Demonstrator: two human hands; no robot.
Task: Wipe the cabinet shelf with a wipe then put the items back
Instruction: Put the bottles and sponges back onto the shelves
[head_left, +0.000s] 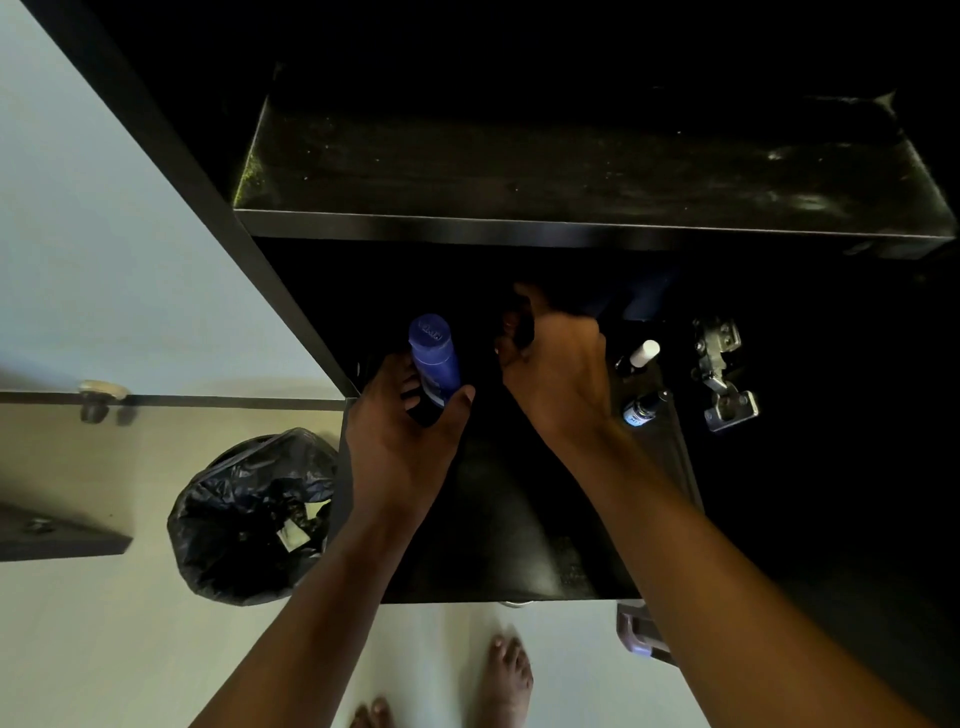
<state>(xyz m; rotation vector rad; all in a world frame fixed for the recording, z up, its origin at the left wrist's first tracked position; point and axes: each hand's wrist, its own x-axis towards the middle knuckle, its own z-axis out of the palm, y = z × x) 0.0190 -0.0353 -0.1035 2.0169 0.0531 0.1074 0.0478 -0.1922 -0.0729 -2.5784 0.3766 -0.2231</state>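
Gripping, left hand (402, 431): fingers and thumb curled round tall blue plastic bottle (434, 364).
Right hand (558, 374): fingers curled round a dark object, unidentifiable, just right of the bottle.

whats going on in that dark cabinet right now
A person is reaching into the black cabinet's lower shelf with both hands. The left hand grips a blue plastic bottle, held roughly upright. The right hand is curled around something dark further in; what it is cannot be told. The upper shelf looks bare and dusty. A black-bagged bin stands on the floor beside it.
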